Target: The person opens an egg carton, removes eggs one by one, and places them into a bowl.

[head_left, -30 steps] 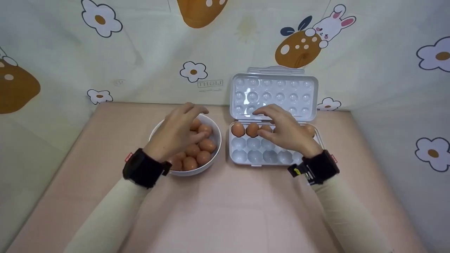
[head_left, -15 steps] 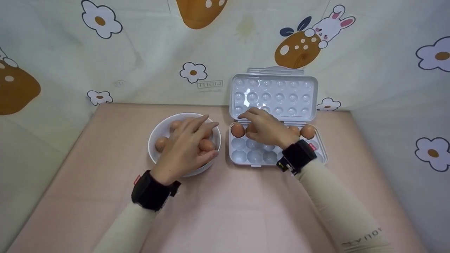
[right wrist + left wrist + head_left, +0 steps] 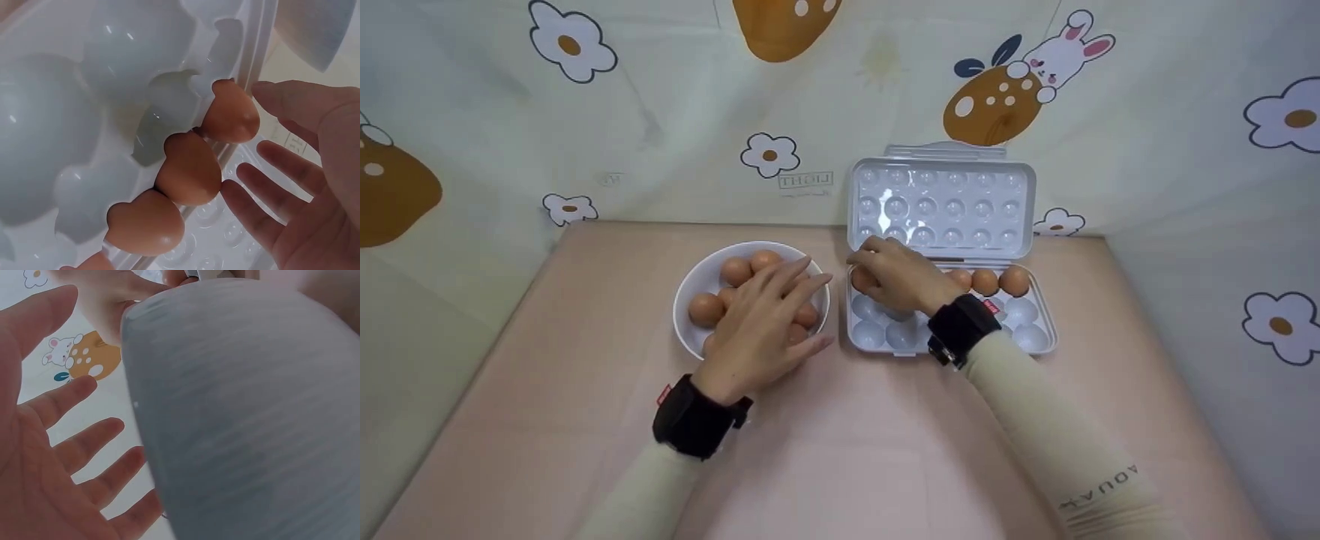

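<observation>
My left hand (image 3: 757, 322) is spread over the white bowl (image 3: 681, 315), which holds several brown eggs (image 3: 706, 309). In the left wrist view its fingers are apart with nothing between them, and the bowl's outer side (image 3: 242, 410) fills most of the frame. My right hand (image 3: 904, 277) is at the left end of the egg box's (image 3: 1042, 341) back row, by the end egg (image 3: 233, 115). The right wrist view has its thumb tip at that egg, its other fingers loosely extended alongside. Brown eggs (image 3: 985, 282) sit along this row, some hidden behind the hand.
The box's lid (image 3: 945, 206) stands raised at the back, dimpled inside. Bare cups (image 3: 868, 334) show in the front rows. A pink cloth (image 3: 840, 465) covers the table, and a printed curtain (image 3: 675, 97) hangs behind and at both sides.
My right hand has moved left along the back row to the end egg, uncovering eggs on the right. My left hand has come slightly toward me and right, fingers more spread over the bowl.
</observation>
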The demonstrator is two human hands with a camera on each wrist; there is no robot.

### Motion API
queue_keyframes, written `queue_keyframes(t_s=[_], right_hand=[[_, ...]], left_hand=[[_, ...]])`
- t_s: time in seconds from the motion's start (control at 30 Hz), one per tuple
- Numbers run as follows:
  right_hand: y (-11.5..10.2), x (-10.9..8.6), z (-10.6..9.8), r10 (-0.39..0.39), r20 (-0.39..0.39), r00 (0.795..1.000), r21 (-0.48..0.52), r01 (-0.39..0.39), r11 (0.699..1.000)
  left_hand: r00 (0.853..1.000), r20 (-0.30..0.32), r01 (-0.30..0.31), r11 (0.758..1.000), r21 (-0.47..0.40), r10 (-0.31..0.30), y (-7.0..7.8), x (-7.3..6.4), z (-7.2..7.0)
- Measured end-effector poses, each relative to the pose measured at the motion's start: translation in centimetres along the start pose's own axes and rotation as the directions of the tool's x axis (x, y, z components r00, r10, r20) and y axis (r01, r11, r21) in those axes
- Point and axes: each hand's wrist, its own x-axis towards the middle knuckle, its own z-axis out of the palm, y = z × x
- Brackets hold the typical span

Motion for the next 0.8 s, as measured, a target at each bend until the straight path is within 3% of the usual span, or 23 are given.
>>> queue_keyframes(t_s=[0.27,0.8], right_hand=[[-0.6,0.3,0.8,0.056,0.032,0.998,-0.007,-0.056,0.998],[-0.9,1.3,1.8,0.173,0.003,0.985,-0.052,-0.173,0.984]], left_hand=[[1.000,0.001,0.002,1.000,-0.019,-0.002,0.0,0.0,0.3],[1.000,-0.025,-0.016,1.000,-0.024,0.016,-0.3,-0.1,0.7]])
